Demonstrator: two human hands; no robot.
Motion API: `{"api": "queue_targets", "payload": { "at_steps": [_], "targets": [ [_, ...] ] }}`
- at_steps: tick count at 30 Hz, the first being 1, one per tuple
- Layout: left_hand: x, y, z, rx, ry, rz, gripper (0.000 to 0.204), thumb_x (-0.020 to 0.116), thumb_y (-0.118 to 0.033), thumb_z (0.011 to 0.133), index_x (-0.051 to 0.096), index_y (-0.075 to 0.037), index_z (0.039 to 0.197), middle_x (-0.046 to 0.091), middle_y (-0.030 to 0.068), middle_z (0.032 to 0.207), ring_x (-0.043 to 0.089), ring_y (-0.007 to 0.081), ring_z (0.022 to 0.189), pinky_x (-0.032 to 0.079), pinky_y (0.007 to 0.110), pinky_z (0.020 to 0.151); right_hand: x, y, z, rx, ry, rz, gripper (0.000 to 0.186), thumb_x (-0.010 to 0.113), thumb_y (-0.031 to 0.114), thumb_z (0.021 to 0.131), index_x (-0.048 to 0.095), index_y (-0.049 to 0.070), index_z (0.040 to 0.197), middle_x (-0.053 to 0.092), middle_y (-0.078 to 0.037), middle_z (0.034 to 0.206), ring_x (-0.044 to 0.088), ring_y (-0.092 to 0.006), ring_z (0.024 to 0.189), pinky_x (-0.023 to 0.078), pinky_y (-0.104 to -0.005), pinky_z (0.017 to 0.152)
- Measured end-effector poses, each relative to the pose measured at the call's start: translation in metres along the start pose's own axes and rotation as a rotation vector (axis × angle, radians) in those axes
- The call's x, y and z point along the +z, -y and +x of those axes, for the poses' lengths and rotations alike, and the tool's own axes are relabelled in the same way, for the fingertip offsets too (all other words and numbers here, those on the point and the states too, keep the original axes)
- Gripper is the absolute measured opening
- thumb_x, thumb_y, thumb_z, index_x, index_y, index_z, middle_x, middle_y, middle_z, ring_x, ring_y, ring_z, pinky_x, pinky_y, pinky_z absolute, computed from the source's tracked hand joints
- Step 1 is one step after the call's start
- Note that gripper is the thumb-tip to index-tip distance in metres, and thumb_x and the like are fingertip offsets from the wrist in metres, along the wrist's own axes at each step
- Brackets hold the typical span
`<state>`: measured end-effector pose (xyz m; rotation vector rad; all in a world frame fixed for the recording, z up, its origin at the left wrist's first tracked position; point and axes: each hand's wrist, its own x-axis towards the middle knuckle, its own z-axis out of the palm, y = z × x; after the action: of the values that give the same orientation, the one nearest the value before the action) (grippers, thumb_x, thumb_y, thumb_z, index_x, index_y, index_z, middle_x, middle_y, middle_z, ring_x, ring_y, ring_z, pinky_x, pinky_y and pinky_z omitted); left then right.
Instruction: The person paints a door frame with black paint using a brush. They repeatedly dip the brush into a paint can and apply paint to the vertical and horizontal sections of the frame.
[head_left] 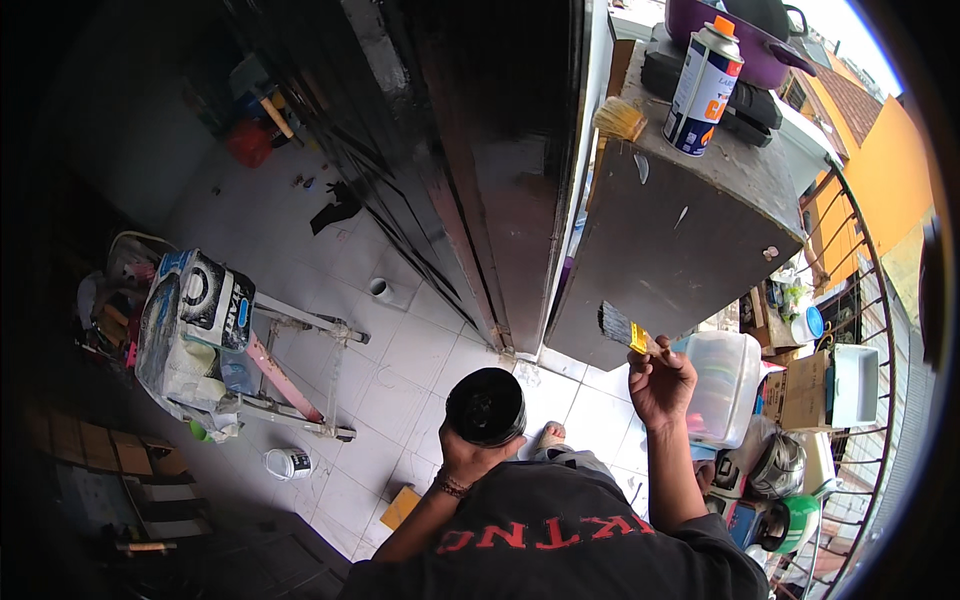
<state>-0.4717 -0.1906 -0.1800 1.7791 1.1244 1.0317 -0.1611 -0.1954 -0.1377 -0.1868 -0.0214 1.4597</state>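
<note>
My left hand [468, 455] grips a round black container [484, 398] low in the middle, with dark, glossy contents inside. My right hand [662, 390] is closed around the handle of a flat paintbrush [626, 329], its dark bristles raised toward the upper left and a yellow band below them. The brush is in front of a dark cabinet [670, 250], whose top holds another brush [618, 119] with pale bristles and an orange-capped spray can [700, 90]. A tall glossy dark door panel [500, 170] stands ahead of me, left of the cabinet.
A cluttered metal stand [300, 310] is at the left on the tiled floor [390, 340], near a white bucket [287, 463] and a pipe piece [385, 290]. My bare foot [552, 436] shows below. Plastic boxes [715, 385], cardboard [800, 390] and a curved railing [870, 290] line the right.
</note>
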Motion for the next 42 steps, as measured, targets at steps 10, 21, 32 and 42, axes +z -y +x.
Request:
{"api": "queue_targets", "payload": {
  "at_steps": [10,21,32,42],
  "targets": [
    [-0.015,0.033,0.044,0.265,0.442,0.230,0.086,0.090,-0.030,0.073,0.049,-0.006,0.145,0.053,0.0124,0.142,0.055,0.0292,0.127,0.043,0.043,0.108,-0.083,-0.028,0.027,-0.202,-0.245,0.063,0.025,0.070,0.005,0.080,0.064,0.006,0.104,0.064,-0.020,0.110,0.066,-0.0242,0.088,0.059,-0.0287,0.075],
    [0.022,0.073,0.096,-0.052,0.691,0.336,0.100,0.095,-0.031,0.059,0.045,0.000,0.140,0.064,0.0119,0.116,0.064,0.0233,0.110,0.047,0.036,0.108,-0.204,-0.074,0.067,-0.295,-0.368,0.083,0.031,0.070,0.019,0.086,0.061,0.003,0.110,0.063,-0.015,0.112,0.065,-0.0270,0.102,0.058,-0.0323,0.073],
    [0.034,0.060,0.073,-0.515,0.637,0.232,0.111,0.099,-0.026,0.056,0.039,0.001,0.146,0.052,0.0130,0.136,0.057,0.0230,0.121,0.047,0.037,0.109,-0.143,-0.076,0.144,-0.228,-0.120,0.164,0.022,0.072,0.010,0.086,0.061,-0.001,0.101,0.069,-0.014,0.087,0.065,-0.0169,0.062,0.056,-0.0255,0.059],
    [0.018,0.074,0.050,-0.220,0.729,0.422,0.110,0.098,-0.035,0.058,0.040,0.000,0.146,0.051,0.0147,0.138,0.052,0.0268,0.128,0.044,0.040,0.112,-0.120,-0.080,0.164,-0.212,-0.082,0.167,0.020,0.071,0.010,0.088,0.059,-0.001,0.100,0.069,-0.014,0.087,0.068,-0.0164,0.070,0.055,-0.0240,0.058]
  ]
}}
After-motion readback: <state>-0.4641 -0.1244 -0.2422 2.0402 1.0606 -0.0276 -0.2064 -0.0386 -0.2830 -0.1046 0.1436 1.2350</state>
